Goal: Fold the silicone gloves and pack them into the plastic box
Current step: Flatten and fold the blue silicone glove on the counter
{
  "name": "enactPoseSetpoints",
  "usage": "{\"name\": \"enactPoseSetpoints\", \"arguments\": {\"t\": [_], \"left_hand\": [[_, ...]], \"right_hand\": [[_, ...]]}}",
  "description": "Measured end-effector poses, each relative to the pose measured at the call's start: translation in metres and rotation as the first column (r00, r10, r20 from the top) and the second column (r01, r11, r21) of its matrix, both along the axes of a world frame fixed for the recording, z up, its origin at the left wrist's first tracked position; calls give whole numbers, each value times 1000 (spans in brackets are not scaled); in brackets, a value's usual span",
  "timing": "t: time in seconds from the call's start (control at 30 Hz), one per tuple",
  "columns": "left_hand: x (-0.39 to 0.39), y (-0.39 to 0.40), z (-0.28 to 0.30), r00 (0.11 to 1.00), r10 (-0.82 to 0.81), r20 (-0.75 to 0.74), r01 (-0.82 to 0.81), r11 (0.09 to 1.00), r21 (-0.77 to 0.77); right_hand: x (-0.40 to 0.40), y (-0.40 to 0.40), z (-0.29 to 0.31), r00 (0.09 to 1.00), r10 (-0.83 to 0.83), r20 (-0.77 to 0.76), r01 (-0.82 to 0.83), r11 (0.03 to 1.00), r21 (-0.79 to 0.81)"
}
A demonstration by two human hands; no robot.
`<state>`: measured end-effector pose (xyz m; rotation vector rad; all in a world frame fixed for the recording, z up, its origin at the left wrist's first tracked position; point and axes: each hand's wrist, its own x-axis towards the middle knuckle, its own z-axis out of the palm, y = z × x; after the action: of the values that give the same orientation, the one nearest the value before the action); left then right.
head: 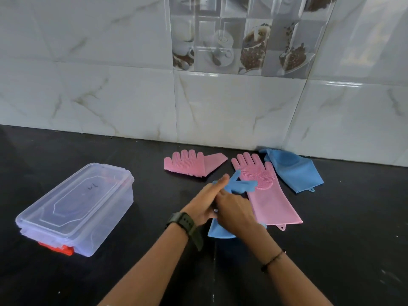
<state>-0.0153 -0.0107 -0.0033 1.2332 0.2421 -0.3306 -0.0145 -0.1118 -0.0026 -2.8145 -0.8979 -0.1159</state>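
On the black counter (pixel 331 250) lies a blue silicone glove (pixel 239 184), and both my hands are on it. My left hand (pixel 205 203) and my right hand (pixel 234 212) grip its middle; its fingers stick out beyond them and its cuff (pixel 217 231) shows below. A flat pink glove (pixel 271 199) lies just to the right, partly under the blue one. A folded pink glove (pixel 192 164) rests near the wall. A second blue glove (pixel 293 168) lies at the back right. The clear plastic box (pixel 77 208), lid on, sits at the left.
A tiled wall (pixel 220 107) rises along the back of the counter. The box has a red clip (pixel 58 248) at its near end. A watch is on my left wrist and a thin band on my right.
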Motion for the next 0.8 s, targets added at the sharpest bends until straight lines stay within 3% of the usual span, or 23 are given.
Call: {"name": "enactPoseSetpoints", "arguments": {"t": [0.07, 0.17, 0.2, 0.23, 0.3, 0.37, 0.4, 0.5, 0.6, 0.7, 0.77, 0.8], "left_hand": [[2, 15, -2, 1000, 9, -10, -9, 998, 61], [5, 25, -12, 999, 44, -10, -37, 916, 399], [8, 26, -16, 998, 67, 5, -63, 900, 431], [10, 24, -16, 995, 104, 10, -99, 916, 388], [17, 20, -16, 980, 178, -88, -170, 981, 94], [23, 20, -16, 973, 156, -169, -177, 977, -121], [26, 23, -16, 975, 125, -184, -155, 975, -157], [35, 41, -23, 980, 123, -158, -125, 992, 0], [34, 61, -29, 986, 102, -133, -85, 988, 129], [33, 78, -37, 993, 122, -7, -114, 948, 296], [32, 81, -37, 992, 105, 63, -116, 970, 211], [34, 80, -35, 990, 98, 103, -111, 985, 134]], "right_hand": [[-19, 8, 2, 998, 64, -10, -65, 991, -113], [-47, 18, -2, 995, 96, -29, -100, 974, -205], [-55, 23, -5, 997, 73, -36, -78, 978, -193], [-63, 27, -6, 998, 31, -50, -39, 984, -175], [-75, 34, -5, 993, -79, -90, 63, 984, -165], [-87, 40, -5, 972, -162, -170, 145, 984, -109], [-95, 41, -8, 965, -189, -180, 177, 981, -83], [-114, 47, -24, 971, -238, -39, 240, 970, 50], [-135, 56, -38, 982, -187, -31, 188, 982, 17], [-146, 68, -41, 975, -221, -21, 220, 974, -52], [-141, 74, -41, 979, -177, -101, 176, 984, -18], [-136, 77, -47, 982, -178, -61, 177, 984, -9]]}}
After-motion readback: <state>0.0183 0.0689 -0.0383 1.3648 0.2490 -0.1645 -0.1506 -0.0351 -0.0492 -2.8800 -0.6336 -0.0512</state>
